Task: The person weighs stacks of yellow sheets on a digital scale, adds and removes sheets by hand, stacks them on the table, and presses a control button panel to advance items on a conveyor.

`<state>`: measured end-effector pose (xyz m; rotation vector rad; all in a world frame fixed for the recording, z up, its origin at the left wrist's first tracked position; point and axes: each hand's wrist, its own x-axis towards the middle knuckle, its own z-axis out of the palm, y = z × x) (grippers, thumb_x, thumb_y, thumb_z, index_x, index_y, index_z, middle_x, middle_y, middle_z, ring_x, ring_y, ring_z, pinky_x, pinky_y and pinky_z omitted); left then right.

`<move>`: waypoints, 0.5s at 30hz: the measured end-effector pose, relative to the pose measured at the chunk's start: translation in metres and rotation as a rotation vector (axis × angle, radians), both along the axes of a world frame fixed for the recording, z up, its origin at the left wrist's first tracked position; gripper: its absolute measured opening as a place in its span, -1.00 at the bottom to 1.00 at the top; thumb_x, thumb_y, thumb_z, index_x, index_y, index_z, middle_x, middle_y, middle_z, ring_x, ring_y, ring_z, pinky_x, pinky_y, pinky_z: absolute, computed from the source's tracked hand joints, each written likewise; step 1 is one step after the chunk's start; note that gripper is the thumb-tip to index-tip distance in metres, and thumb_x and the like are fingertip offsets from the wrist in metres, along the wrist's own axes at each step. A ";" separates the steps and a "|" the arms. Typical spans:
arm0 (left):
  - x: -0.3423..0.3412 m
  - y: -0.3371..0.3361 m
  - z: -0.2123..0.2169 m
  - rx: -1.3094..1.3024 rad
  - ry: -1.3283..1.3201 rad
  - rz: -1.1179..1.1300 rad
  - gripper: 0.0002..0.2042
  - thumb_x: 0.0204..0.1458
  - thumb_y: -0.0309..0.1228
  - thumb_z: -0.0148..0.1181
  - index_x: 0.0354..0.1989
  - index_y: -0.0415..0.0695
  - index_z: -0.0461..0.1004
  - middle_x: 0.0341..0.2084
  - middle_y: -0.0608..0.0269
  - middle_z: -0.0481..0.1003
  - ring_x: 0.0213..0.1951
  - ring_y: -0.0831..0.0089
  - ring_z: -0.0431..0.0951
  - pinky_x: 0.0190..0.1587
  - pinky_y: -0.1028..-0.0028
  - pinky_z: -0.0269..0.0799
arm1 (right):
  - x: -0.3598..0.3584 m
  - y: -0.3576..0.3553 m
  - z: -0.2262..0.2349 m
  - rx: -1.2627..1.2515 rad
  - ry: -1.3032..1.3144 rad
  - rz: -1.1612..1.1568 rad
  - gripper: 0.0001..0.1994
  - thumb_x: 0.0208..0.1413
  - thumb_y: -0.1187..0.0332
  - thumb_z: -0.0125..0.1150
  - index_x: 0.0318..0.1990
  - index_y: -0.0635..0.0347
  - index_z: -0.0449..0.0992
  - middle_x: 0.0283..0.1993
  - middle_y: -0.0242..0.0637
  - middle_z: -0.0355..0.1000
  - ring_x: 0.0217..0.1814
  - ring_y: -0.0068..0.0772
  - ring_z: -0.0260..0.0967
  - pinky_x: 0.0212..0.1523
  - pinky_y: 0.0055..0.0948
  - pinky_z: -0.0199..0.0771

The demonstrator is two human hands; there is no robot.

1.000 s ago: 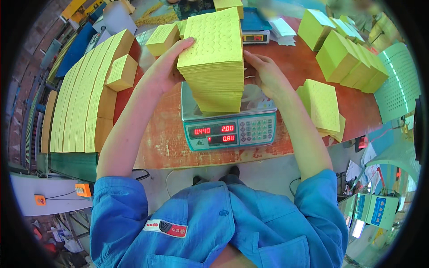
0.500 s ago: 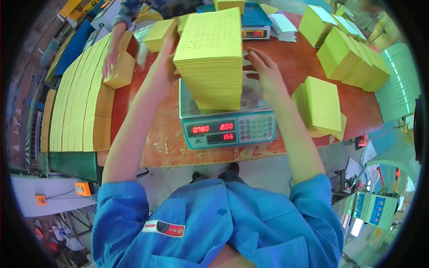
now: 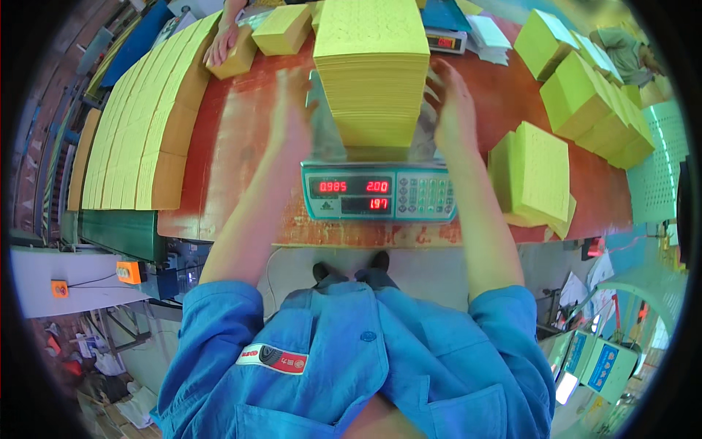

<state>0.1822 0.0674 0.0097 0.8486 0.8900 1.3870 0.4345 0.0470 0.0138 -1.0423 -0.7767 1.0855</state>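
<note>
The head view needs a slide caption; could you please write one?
Left hand and right hand flank a tall yellow stack on a scale.

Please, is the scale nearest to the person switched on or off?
On: the scale shows glowing red digits on its front display.

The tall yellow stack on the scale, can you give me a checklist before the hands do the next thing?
1. Tall yellow stack standing on the scale: ok, it is on top.
2. Display switched on: ok, its red digits are lit.
3. Left hand and right hand off the stack: cannot tell; both are close beside it and the left one is blurred.
4. Co-worker's hand out of the way: ok, it is at a small yellow block, away from the scale.
5. Yellow pile on the right neat: not ok, pieces stick out at its bottom.
</note>
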 end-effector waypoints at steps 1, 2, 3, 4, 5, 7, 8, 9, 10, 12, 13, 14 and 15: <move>-0.030 -0.001 -0.012 0.039 0.012 0.053 -0.37 0.28 0.05 -0.18 0.36 -0.14 0.09 0.28 0.08 0.23 0.23 0.20 0.32 0.20 0.21 0.29 | 0.005 -0.025 0.010 0.051 0.012 -0.001 -0.54 0.34 0.12 -0.10 0.22 0.26 0.31 0.13 -0.17 0.38 0.10 -0.26 0.39 0.06 -0.30 0.37; -0.056 -0.016 -0.018 0.043 0.079 0.116 -0.40 0.29 0.02 -0.21 0.34 -0.17 0.11 0.24 0.05 0.26 0.17 0.19 0.37 0.20 0.21 0.29 | 0.011 -0.049 0.010 0.099 0.026 -0.002 -0.56 0.33 0.16 -0.06 0.20 0.31 0.32 0.08 -0.15 0.42 0.02 -0.24 0.44 0.04 -0.32 0.39; -0.079 -0.039 -0.023 0.050 0.143 0.171 -0.42 0.31 -0.01 -0.24 0.32 -0.19 0.13 0.20 0.02 0.29 0.11 0.19 0.42 0.19 0.21 0.29 | 0.022 -0.077 0.006 0.069 0.027 0.013 -0.59 0.33 0.21 -0.06 0.18 0.33 0.33 0.04 -0.14 0.44 -0.03 -0.27 0.46 0.01 -0.33 0.42; -0.101 -0.061 -0.031 0.015 0.193 0.196 -0.45 0.31 -0.04 -0.23 0.31 -0.21 0.15 0.17 0.02 0.32 0.09 0.18 0.43 0.19 0.21 0.30 | 0.032 -0.106 0.001 0.040 0.027 0.028 -0.61 0.33 0.25 -0.05 0.15 0.36 0.35 -0.01 -0.12 0.46 -0.08 -0.29 0.49 -0.01 -0.34 0.44; -0.124 -0.082 -0.042 -0.018 0.241 0.214 -0.47 0.31 -0.07 -0.22 0.29 -0.22 0.17 0.15 0.02 0.34 0.07 0.18 0.44 0.18 0.22 0.32 | 0.042 -0.137 -0.004 -0.037 -0.002 0.012 -0.64 0.33 0.28 -0.08 0.12 0.36 0.37 -0.05 -0.13 0.48 -0.10 -0.31 0.49 -0.03 -0.34 0.45; -0.197 -0.122 -0.096 -0.135 0.310 0.189 -0.55 0.30 -0.14 -0.15 0.17 -0.24 0.30 0.05 0.04 0.41 0.04 0.22 0.46 0.11 0.25 0.38 | 0.041 -0.196 -0.020 -0.162 -0.026 -0.011 -0.69 0.33 0.34 -0.12 0.05 0.35 0.42 -0.13 -0.16 0.50 -0.15 -0.34 0.49 -0.08 -0.36 0.47; -0.211 -0.145 -0.107 -0.272 0.241 0.221 -0.60 0.28 -0.17 -0.11 0.10 -0.24 0.35 -0.01 0.07 0.45 0.00 0.26 0.48 0.07 0.29 0.40 | 0.036 -0.224 -0.032 -0.213 -0.029 -0.040 -0.71 0.32 0.36 -0.12 0.02 0.35 0.44 -0.17 -0.18 0.51 -0.18 -0.36 0.49 -0.10 -0.37 0.48; -0.219 -0.167 -0.113 -0.407 0.170 0.253 -0.65 0.27 -0.21 -0.07 0.02 -0.23 0.41 -0.07 0.10 0.49 -0.04 0.29 0.51 0.02 0.33 0.43 | 0.029 -0.251 -0.049 -0.224 0.004 -0.030 -0.73 0.30 0.38 -0.10 0.00 0.34 0.44 -0.19 -0.19 0.51 -0.20 -0.37 0.48 -0.12 -0.38 0.47; -0.222 -0.184 -0.115 -0.410 0.160 0.241 -0.65 0.27 -0.21 -0.07 0.02 -0.23 0.41 -0.07 0.10 0.49 -0.04 0.29 0.51 0.02 0.33 0.43 | 0.023 -0.274 -0.070 -0.231 0.036 -0.015 -0.75 0.28 0.40 -0.09 -0.02 0.34 0.45 -0.21 -0.19 0.51 -0.23 -0.37 0.48 -0.14 -0.38 0.47; -0.223 -0.205 -0.113 -0.425 0.217 0.280 -0.77 0.26 -0.30 -0.03 -0.14 -0.21 0.44 -0.28 0.13 0.55 -0.23 0.34 0.59 -0.16 0.44 0.47 | -0.004 -0.308 -0.092 -0.365 0.214 -0.119 -0.76 0.26 0.40 -0.05 -0.03 0.32 0.46 -0.24 -0.20 0.52 -0.23 -0.35 0.48 -0.17 -0.37 0.46; -0.224 -0.212 -0.113 -0.429 0.205 0.273 -0.77 0.26 -0.30 -0.03 -0.14 -0.21 0.44 -0.28 0.13 0.55 -0.23 0.34 0.59 -0.16 0.44 0.47 | -0.019 -0.318 -0.096 -0.367 0.201 -0.126 -0.76 0.26 0.40 -0.05 -0.03 0.32 0.46 -0.24 -0.20 0.52 -0.23 -0.35 0.48 -0.17 -0.37 0.46; -0.223 -0.218 -0.113 -0.378 0.175 0.226 -0.77 0.25 -0.31 -0.03 -0.13 -0.22 0.44 -0.28 0.12 0.55 -0.23 0.34 0.58 -0.17 0.44 0.47 | -0.034 -0.326 -0.099 -0.419 0.265 -0.153 -0.77 0.26 0.40 -0.04 -0.04 0.31 0.47 -0.24 -0.20 0.52 -0.24 -0.34 0.48 -0.17 -0.37 0.47; -0.226 -0.222 -0.113 -0.321 0.148 0.179 -0.76 0.25 -0.31 -0.03 -0.12 -0.22 0.44 -0.28 0.11 0.55 -0.23 0.35 0.58 -0.18 0.44 0.48 | -0.049 -0.330 -0.099 -0.466 0.333 -0.179 -0.77 0.26 0.40 -0.04 -0.04 0.30 0.47 -0.24 -0.20 0.52 -0.24 -0.33 0.49 -0.17 -0.36 0.47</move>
